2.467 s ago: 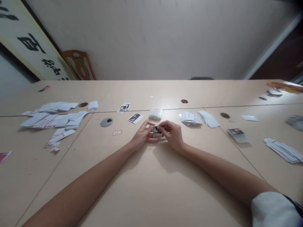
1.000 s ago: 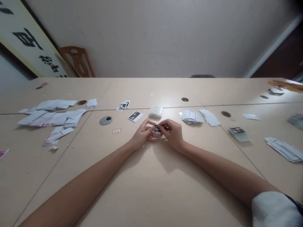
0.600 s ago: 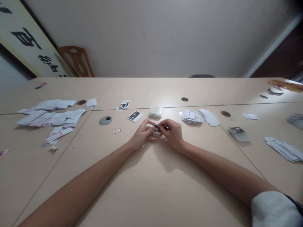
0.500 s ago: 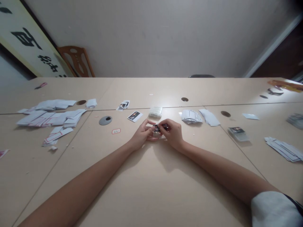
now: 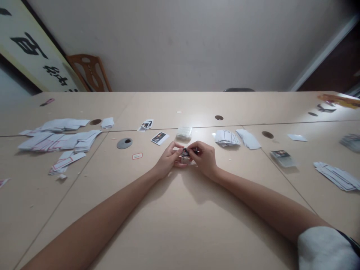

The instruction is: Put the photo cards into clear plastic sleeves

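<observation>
Over the middle of the table, my left hand (image 5: 166, 161) holds a small dark picture card (image 5: 185, 152) by its left side, thumb on top. The fingers of my right hand (image 5: 205, 157) pinch the same card at its right side. Something clear and shiny, perhaps a plastic sleeve, shows beneath the card between the hands; I cannot make out its full shape. Just beyond the fingertips lies a stack of clear plastic sleeves (image 5: 184, 132). A white-bordered picture card (image 5: 159, 138) rests to the left of that stack, with a few smaller picture cards (image 5: 145, 125) farther back.
White paper slips (image 5: 62, 140) spread in piles on the left. On the right are fanned cards (image 5: 227, 138), white slips (image 5: 248, 139), a sleeved card stack (image 5: 283, 158) and more slips (image 5: 336, 176). A grey cable-hole cover (image 5: 124, 143) and a pink-handled cutter (image 5: 47, 102) also lie there.
Both hands keep nearly the same grip on the card. The whole view has shifted very slightly.
</observation>
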{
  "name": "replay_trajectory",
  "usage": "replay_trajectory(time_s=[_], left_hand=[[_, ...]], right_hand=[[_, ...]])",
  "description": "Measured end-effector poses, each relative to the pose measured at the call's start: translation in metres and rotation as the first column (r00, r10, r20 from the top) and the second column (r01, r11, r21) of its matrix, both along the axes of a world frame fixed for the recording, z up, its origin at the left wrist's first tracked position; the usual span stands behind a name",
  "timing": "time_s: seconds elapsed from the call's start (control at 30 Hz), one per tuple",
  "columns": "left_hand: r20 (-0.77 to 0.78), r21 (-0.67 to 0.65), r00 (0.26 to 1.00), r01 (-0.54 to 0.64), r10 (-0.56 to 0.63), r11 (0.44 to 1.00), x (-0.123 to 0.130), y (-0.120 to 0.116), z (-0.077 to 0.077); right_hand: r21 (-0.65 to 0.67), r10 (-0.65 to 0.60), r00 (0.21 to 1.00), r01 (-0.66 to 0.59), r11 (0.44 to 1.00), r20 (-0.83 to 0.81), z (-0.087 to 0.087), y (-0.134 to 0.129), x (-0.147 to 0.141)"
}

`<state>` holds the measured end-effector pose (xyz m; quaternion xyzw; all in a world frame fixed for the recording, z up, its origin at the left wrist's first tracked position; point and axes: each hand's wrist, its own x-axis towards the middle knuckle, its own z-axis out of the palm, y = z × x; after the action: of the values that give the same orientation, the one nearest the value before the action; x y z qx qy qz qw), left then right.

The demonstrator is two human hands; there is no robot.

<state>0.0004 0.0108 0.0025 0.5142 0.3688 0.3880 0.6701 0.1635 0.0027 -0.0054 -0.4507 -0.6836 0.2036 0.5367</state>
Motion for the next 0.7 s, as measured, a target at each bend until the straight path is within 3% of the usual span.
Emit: replay_trajectory(time_s=[0.4, 0.7], left_hand=[[0.036, -0.016, 0.997, -0.064, 0.065, 0.998, 0.0030, -0.0018, 0.0000], [0.018, -0.010, 0.997, -0.075, 0.075, 0.997, 0.0021, -0.0010, 0.0008]], right_hand=[[0.048, -0.068, 0.992, 0.063, 0.997, 0.107, 0.0029, 0.0010, 0.0020], [0.204, -0.048, 0.953, -0.014, 0.979, 0.299, 0.0054, 0.0036, 0.0085]])
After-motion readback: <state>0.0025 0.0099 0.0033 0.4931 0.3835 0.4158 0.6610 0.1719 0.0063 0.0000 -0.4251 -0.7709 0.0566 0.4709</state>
